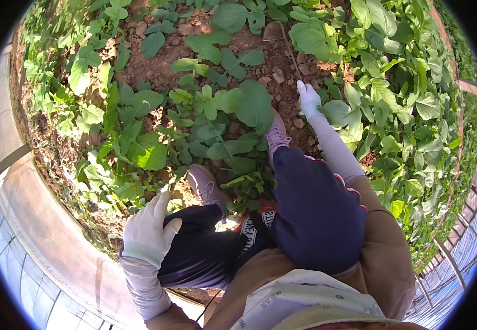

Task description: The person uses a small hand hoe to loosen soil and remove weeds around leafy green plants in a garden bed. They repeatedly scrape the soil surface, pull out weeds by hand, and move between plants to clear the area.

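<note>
My right hand, in a white glove, is closed around the end of a thin-handled hoe. The hoe's flat metal blade rests on the brown soil among leafy green plants, at the top of the view. Over my bent left leg, my left hand wears a white glove too; its fingers are slightly spread, and nothing shows in its grasp. Its fingertips are close to some leaves at the lower left of the plants.
Both my shoes stand on the soil between the plants. Dense leafy plants grow along the right side. A low wall with translucent sheeting curves along the left, and metal bars show at the lower right.
</note>
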Demonstrator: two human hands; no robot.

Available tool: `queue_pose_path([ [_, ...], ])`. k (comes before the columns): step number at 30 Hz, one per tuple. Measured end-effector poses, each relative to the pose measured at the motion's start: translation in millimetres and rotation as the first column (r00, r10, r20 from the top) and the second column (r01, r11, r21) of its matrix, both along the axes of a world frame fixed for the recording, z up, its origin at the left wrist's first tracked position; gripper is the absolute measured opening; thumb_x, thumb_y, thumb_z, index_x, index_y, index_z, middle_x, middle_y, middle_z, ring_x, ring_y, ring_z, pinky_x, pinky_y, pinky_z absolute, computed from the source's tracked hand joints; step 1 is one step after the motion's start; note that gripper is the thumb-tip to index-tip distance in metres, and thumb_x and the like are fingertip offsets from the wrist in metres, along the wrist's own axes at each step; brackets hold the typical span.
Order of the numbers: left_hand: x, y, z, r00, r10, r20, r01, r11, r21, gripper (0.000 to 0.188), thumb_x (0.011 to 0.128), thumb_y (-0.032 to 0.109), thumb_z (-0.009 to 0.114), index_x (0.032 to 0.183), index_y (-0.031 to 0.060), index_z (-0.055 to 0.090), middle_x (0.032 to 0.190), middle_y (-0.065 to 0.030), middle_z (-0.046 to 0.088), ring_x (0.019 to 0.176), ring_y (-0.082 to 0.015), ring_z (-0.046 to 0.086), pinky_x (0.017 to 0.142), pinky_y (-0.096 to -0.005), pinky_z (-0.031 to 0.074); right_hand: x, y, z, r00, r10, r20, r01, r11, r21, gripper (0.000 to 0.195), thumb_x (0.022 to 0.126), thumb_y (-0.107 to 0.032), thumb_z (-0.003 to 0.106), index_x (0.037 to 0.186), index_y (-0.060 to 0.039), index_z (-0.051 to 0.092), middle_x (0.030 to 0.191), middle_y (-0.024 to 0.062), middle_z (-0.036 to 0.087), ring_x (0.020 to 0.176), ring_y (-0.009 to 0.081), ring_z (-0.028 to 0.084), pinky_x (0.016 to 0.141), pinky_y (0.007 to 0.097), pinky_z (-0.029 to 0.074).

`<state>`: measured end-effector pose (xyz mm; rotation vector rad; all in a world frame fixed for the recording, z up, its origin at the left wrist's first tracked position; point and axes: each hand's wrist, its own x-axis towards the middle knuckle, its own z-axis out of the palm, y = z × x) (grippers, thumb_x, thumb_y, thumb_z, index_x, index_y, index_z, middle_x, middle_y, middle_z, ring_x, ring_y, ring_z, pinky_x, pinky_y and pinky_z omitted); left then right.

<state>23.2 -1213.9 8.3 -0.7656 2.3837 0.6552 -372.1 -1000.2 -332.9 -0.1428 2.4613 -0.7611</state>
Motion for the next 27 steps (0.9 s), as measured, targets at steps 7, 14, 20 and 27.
queue_pose_path([
  [7,-3.9,-2.4,-2.4,0.999,-0.039,0.009,0.04,0.999,-0.005,0.057,0.081,0.03,0.066,0.129,0.0073,0.044,0.117,-0.0136,0.059,0.097,-0.0326,0.061,0.081,-0.0416,0.048,24.2,23.0,2.0,0.992,-0.083,0.094,0.087,0.995,-0.041,0.053,0.089,-0.058,0.047,0.093,-0.0062,0.056,0.067,0.0074,0.056,0.056,0.0192,0.055,0.049,0.0383,0.05],
  [14,-7.9,-11.6,-48.1,0.916,-0.305,-0.259,0.378,0.872,0.311,0.049,0.081,0.027,0.066,0.123,0.007,0.049,0.116,-0.0113,0.058,0.096,-0.0319,0.061,0.083,-0.0411,0.049,71.2,89.5,3.8,0.944,-0.179,0.277,0.206,0.976,-0.072,0.047,0.091,-0.054,0.049,0.084,-0.0077,0.051,0.062,0.001,0.045,0.051,0.012,0.043,0.043,0.0321,0.036],
  [20,-150.2,-42.7,-139.8,0.857,-0.301,-0.418,0.389,0.911,0.141,0.049,0.081,0.025,0.064,0.125,0.0085,0.05,0.127,-0.0121,0.054,0.105,-0.0291,0.058,0.088,-0.0395,0.049,85.4,57.2,32.8,0.95,-0.158,0.269,0.174,0.984,-0.036,0.041,0.092,-0.049,0.051,0.1,-0.0084,0.055,0.061,0.0017,0.047,0.049,0.0117,0.046,0.044,0.0283,0.037],
  [27,-307.3,-33.6,-302.7,0.986,0.086,-0.144,-0.122,0.958,-0.26,0.081,0.071,0.039,0.075,0.136,0.0072,0.037,0.129,-0.0133,0.051,0.123,-0.0303,0.046,0.105,-0.0479,0.031,26.8,-20.9,11.8,0.965,0.253,-0.069,-0.257,0.965,-0.057,0.045,0.094,-0.048,0.047,0.11,-0.0068,0.054,0.078,0.0164,0.063,0.07,0.0315,0.063,0.058,0.0429,0.048],
])
